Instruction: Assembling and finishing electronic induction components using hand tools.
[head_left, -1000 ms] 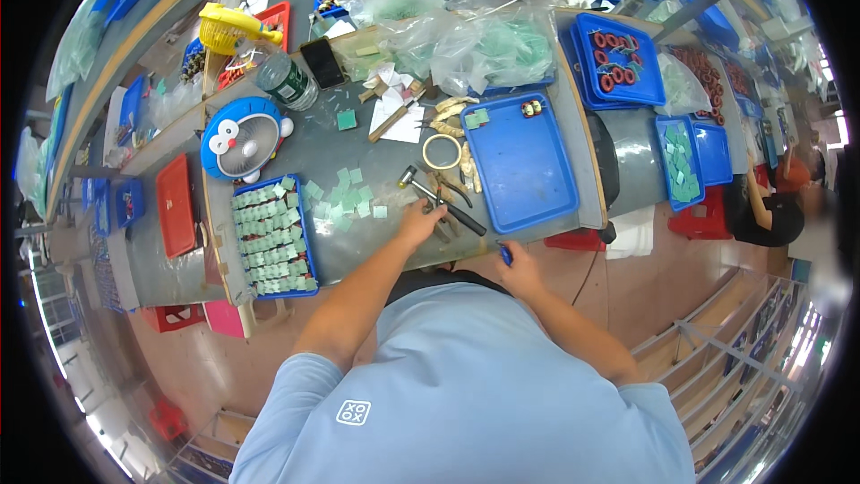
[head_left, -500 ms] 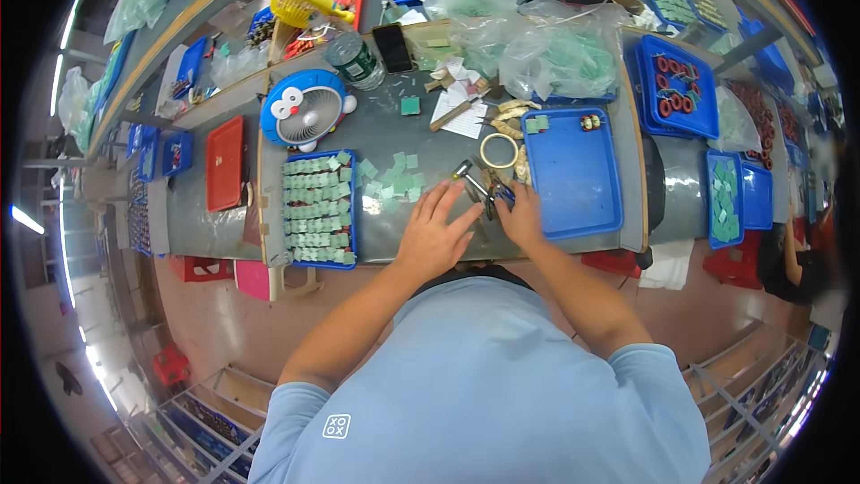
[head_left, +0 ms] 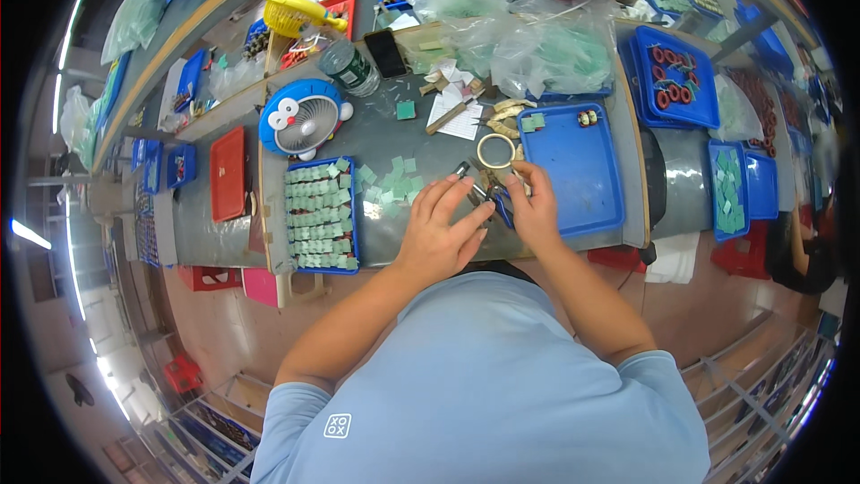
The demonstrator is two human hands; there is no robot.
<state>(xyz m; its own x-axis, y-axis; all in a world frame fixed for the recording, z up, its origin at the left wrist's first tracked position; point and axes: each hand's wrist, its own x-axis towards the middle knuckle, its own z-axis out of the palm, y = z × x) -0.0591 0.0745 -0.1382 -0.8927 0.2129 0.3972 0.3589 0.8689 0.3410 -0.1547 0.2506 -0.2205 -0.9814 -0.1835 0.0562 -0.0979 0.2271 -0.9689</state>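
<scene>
On the grey workbench (head_left: 372,139), a blue tray (head_left: 573,175) lies just right of the right hand (head_left: 535,208), with two small groups of parts along its far edge. Loose green squares (head_left: 394,186) spread between the left hand (head_left: 439,231) and a tray (head_left: 355,237) packed with green-topped pieces. A tape roll (head_left: 481,153) sits just beyond the hands; farther off are white paper (head_left: 459,122), a blue fan (head_left: 309,121), a plastic bottle (head_left: 351,70) and a phone (head_left: 386,55).

The hammer (head_left: 463,168) lies between the hands, its head pointing away and left, its long axis slanting back rightward; fingers hide part of it. Blue-handled pliers (head_left: 504,212) lie beside it, handles toward the person. The left hand is palm down, fingers loosely spread, gripping nothing visible. The right thumb and forefinger nearly meet; whether they pinch something I cannot tell.
</scene>
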